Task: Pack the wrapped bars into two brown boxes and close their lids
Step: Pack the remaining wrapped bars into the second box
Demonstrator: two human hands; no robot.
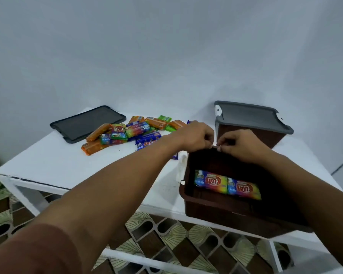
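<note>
Bars (pixel 211 179), glossy, in rectangular brown box (pixel 206 206)

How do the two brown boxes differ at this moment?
The near box is open; the far box wears a grey lid. Two bars show in the near box; the far box's contents are hidden. The left hand and right hand pinch the near box's far rim; the far box is untouched. Both are brown, on the white table.

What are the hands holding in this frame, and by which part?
Both the left hand and the right hand pinch the open brown box at the middle of its far rim.
</note>
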